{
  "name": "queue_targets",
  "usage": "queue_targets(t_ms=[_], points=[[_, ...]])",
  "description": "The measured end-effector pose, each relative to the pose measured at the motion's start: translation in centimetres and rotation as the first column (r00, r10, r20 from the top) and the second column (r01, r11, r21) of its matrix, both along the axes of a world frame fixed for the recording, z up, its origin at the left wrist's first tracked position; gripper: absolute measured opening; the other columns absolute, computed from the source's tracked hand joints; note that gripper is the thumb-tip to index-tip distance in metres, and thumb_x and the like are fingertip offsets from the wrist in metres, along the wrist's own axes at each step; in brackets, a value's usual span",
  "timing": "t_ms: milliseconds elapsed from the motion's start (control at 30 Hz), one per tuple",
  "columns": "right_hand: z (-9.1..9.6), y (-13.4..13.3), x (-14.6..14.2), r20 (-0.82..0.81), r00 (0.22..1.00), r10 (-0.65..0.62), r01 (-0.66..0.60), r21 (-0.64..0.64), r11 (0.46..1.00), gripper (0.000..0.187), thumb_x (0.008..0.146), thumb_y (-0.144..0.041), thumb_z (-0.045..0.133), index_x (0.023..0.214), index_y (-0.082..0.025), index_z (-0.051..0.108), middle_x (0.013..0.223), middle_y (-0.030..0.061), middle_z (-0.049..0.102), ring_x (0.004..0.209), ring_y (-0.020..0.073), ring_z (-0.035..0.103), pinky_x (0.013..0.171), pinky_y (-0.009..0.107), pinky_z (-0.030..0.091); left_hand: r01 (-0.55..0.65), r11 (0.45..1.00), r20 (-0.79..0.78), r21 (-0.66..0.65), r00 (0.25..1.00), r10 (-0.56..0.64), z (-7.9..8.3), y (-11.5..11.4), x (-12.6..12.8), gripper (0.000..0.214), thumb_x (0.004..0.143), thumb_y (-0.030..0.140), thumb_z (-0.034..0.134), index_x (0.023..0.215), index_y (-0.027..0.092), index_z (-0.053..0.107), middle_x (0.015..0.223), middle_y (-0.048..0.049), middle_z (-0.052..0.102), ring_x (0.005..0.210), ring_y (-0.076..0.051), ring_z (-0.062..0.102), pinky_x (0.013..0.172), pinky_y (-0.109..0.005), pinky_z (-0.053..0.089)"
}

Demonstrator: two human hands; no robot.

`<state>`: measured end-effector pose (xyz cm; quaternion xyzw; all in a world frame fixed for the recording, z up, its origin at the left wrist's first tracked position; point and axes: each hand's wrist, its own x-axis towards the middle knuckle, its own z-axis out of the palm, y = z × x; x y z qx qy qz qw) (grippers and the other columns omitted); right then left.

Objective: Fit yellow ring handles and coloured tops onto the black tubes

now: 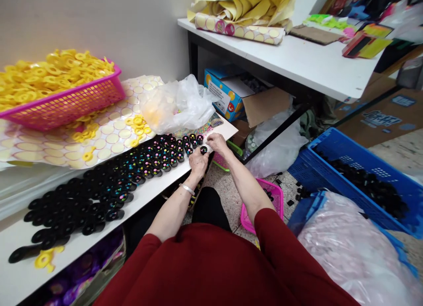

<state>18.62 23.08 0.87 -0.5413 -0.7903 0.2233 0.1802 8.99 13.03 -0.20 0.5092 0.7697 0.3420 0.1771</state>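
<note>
At the right end of the narrow white table point(150, 186), my left hand point(197, 164) is closed around a small black cup point(204, 150). Just beyond it, my right hand point(218, 143) has its fingers curled and pressed together near the tabletop; whatever they pinch is too small to make out. Beside both hands, small colourful beads point(206, 130) lie on the surface. Rows of upright black cups point(155, 156) stretch leftward, many with bright bits inside, while those farther left point(66, 204) look plain black.
A pink basket point(82, 99) heaped with yellow ring-shaped pieces point(56, 72) stands at the back left. A clear plastic bag point(185, 103) lies behind the cups. To the right are another white table point(264, 59), an open carton point(228, 94) and a blue crate point(357, 191) of black parts.
</note>
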Motion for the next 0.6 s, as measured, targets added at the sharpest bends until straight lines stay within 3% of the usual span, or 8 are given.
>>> queue_targets(t_ms=[100,167,267,333,467,600], points=[[-0.6,-0.6,-0.1,-0.062,0.998,-0.023,0.027,0.057,0.998,0.015,0.075,-0.019,0.052,0.075,-0.019,0.067,0.086,0.0044,0.065,0.081,0.0168,0.056,0.072,0.027,0.04,0.001,1.0,-0.013,-0.007,1.0,-0.001,0.1,0.1,-0.1,0.02,0.075,0.038,0.064,0.08,0.018,0.064,0.069,-0.0029,0.065,0.067,-0.017,0.058,0.063,-0.026,0.038],[-0.8,-1.2,-0.1,-0.206,0.978,-0.025,0.042,0.077,0.996,0.014,0.075,-0.018,0.05,0.07,-0.018,0.063,0.08,0.0031,0.061,0.077,0.0155,0.054,0.071,0.027,0.04,0.006,1.0,-0.016,-0.019,1.0,-0.006,0.2,0.2,-0.1,0.019,0.075,0.037,0.064,0.081,0.018,0.065,0.07,-0.0032,0.066,0.067,-0.017,0.059,0.063,-0.026,0.038],[-0.7,-2.5,0.1,-0.466,0.884,0.048,0.003,0.107,0.994,0.01,0.074,-0.018,0.052,0.066,-0.018,0.058,0.073,0.0003,0.055,0.072,0.0135,0.051,0.069,0.026,0.04,0.021,0.999,-0.007,-0.03,1.0,-0.022,0.3,0.2,-0.1,0.02,0.076,0.036,0.063,0.083,0.017,0.066,0.071,-0.004,0.067,0.066,-0.017,0.059,0.063,-0.025,0.037],[-0.6,-3.6,0.4,-0.547,0.829,0.116,-0.046,0.14,0.989,0.01,0.075,-0.02,0.053,0.065,-0.018,0.057,0.071,-0.0006,0.052,0.07,0.0131,0.05,0.068,0.026,0.04,0.025,0.999,0.001,-0.029,1.0,-0.025,0.3,0.1,-0.2,0.023,0.077,0.037,0.062,0.085,0.017,0.067,0.071,-0.0044,0.067,0.066,-0.017,0.059,0.063,-0.025,0.037],[-0.3,-5.2,0.7,-0.507,0.836,0.212,-0.116,0.215,0.97,0.01,0.076,-0.021,0.057,0.066,-0.02,0.058,0.07,-0.0003,0.05,0.073,0.0143,0.049,0.069,0.027,0.04,0.015,1.0,0.007,-0.02,1.0,-0.015,0.2,0.0,-0.1,0.022,0.08,0.034,0.058,0.09,0.018,0.067,0.071,-0.0045,0.067,0.068,-0.017,0.059,0.064,-0.025,0.037],[0.0,-5.6,0.6,-0.449,0.866,0.219,-0.121,0.236,0.964,0.012,0.078,-0.023,0.056,0.067,-0.02,0.058,0.071,0.0009,0.051,0.075,0.0151,0.05,0.071,0.028,0.04,0.017,1.0,0.027,-0.014,0.999,-0.017,0.2,-0.1,-0.1,0.02,0.08,0.032,0.055,0.089,0.018,0.067,0.071,-0.0045,0.066,0.068,-0.017,0.058,0.065,-0.025,0.038]])
